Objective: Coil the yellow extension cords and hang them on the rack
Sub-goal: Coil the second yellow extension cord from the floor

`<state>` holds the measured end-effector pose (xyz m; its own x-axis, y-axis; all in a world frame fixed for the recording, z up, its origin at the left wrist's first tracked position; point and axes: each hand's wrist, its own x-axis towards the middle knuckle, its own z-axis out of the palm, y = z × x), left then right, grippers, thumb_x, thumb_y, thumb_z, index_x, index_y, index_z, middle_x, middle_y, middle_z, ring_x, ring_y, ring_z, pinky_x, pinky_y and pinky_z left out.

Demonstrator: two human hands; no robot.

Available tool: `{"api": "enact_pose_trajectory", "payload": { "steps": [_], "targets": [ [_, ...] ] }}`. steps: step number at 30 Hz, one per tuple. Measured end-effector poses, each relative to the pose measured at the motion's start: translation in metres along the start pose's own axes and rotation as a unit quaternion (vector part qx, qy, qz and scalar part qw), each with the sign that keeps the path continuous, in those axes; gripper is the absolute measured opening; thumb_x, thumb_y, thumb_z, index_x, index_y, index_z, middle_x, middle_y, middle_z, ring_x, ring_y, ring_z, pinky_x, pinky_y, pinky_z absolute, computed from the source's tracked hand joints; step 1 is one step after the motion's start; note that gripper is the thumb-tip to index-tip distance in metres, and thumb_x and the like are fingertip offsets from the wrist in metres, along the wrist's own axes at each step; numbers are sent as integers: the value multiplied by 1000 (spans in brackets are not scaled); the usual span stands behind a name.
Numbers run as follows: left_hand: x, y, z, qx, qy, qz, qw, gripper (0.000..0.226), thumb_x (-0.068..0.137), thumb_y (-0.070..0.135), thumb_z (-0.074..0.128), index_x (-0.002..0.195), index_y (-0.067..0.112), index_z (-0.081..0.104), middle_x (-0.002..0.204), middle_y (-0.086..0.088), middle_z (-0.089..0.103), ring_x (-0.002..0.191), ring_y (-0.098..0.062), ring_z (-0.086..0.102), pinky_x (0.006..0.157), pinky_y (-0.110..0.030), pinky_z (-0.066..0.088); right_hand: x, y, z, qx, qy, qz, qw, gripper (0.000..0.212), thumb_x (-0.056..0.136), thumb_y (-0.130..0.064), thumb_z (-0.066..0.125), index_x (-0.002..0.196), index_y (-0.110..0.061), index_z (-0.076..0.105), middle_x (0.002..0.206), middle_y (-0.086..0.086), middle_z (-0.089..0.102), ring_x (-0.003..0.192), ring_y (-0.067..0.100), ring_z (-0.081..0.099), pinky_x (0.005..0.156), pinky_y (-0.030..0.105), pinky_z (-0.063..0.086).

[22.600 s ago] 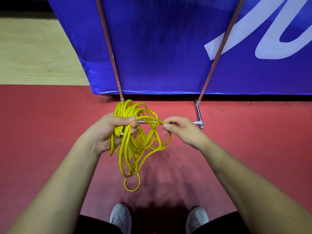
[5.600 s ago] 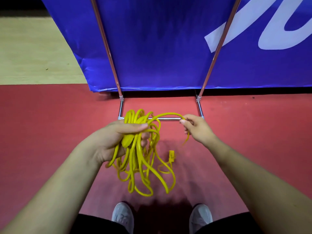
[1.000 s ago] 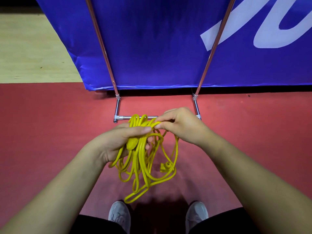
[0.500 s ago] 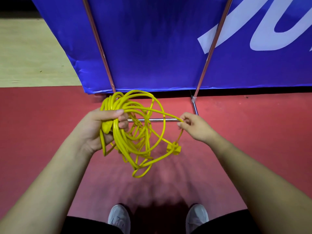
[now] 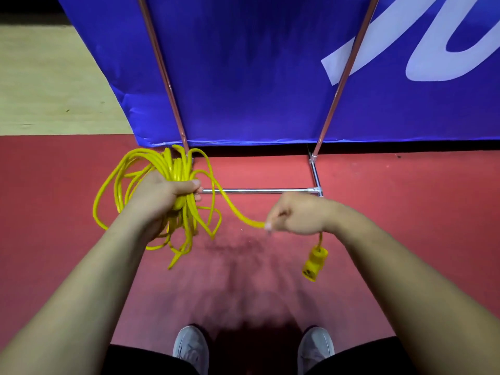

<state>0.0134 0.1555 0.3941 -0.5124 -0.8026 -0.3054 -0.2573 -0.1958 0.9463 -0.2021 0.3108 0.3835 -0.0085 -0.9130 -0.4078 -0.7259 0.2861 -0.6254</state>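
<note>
Beneath right hand (image 5: 296, 212), cord (image 5: 177, 167) plug-end downward.

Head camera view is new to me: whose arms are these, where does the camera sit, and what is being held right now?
There is no machine here. A person works with bare hands, and the one camera sits on their head, looking down past both arms to their grey shoes on the red floor. The left hand grips a loose bundle of yellow extension cord, its fingers curled round the loops. The right hand pinches the free strand of that cord, and the yellow plug end hangs below it. Ahead stands the metal rack, its chrome base bar on the floor, in front of a blue banner.
</note>
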Motion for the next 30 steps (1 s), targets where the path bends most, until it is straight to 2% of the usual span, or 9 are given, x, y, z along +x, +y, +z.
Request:
{"api": "enact_pose_trajectory", "payload": {
  "steps": [2, 4, 7, 10, 14, 19, 21, 25, 30],
  "targets": [
    [-6, 1, 6, 52, -44, -6, 998, 10, 82, 2, 68, 81, -8, 66, 74, -23, 70, 65, -28, 67, 68, -42, 53, -11, -28, 0, 6, -93, -43, 995, 15, 92, -18, 63, 87, -11, 76, 46, -18, 51, 47, -2, 44, 49, 9, 32],
    [-18, 4, 17, 67, -118, -3, 991, 7, 82, -4, 65, 75, -7, 64, 64, -16, 69, 56, -19, 66, 62, -29, 52, -15, -45, 1, 72, -84, -102, 989, 18, 93, -21, 64, 85, -11, 75, 44, -11, 42, 43, 4, 36, 46, 16, 29],
    [-35, 2, 33, -22, -202, -44, 978, 7, 75, -6, 65, 75, -1, 69, 67, -15, 69, 55, -20, 67, 53, -24, 54, -9, -54, 5, 178, 45, -136, 973, 19, 89, -22, 68, 81, -5, 72, 57, -3, 61, 55, 13, 53, 55, 30, 48],
    [-33, -2, 38, -182, -224, -154, 945, 15, 71, 4, 65, 82, 2, 74, 71, -17, 69, 57, -26, 68, 55, -32, 57, -5, -50, 6, 279, 169, -105, 939, 17, 86, -18, 71, 84, -7, 58, 54, 3, 56, 52, 18, 46, 49, 33, 38],
    [-29, 2, 40, -293, -262, -178, 902, 49, 45, 14, 91, 88, 1, 72, 72, -13, 68, 56, -23, 66, 55, -32, 56, -9, -37, 3, 235, 239, -93, 938, 27, 88, -25, 70, 80, -8, 50, 52, 8, 56, 47, 20, 48, 46, 40, 43],
    [-32, 1, 47, -212, -255, -141, 933, 17, 72, 8, 70, 87, 2, 74, 77, -14, 69, 64, -24, 68, 57, -32, 57, -16, -39, 6, 243, 215, -121, 938, 24, 86, -15, 71, 81, 0, 52, 51, 7, 51, 44, 8, 39, 46, 18, 34],
    [-33, -1, 49, -180, -255, -125, 942, 16, 74, 11, 71, 88, 3, 75, 77, -14, 69, 62, -22, 67, 56, -31, 56, -18, -41, 5, 249, 188, -129, 941, 23, 85, -12, 72, 81, 1, 54, 52, 6, 52, 45, 7, 41, 45, 14, 34],
    [-31, 0, 41, -148, -296, -96, 939, 42, 52, 26, 91, 81, 6, 69, 71, -8, 59, 59, -18, 59, 52, -27, 51, -15, -29, 2, 223, 130, -107, 960, 23, 84, -20, 74, 85, -4, 57, 57, -2, 55, 54, 10, 45, 50, 22, 36],
    [-24, 2, 32, -194, -313, -87, 926, 35, 57, 20, 87, 80, 10, 63, 70, -7, 55, 58, -16, 54, 56, -26, 49, -9, 11, 6, 80, 45, -54, 994, 25, 91, -24, 66, 78, -6, 55, 69, 4, 47, 66, 12, 41, 64, 34, 38]
  ]
}}
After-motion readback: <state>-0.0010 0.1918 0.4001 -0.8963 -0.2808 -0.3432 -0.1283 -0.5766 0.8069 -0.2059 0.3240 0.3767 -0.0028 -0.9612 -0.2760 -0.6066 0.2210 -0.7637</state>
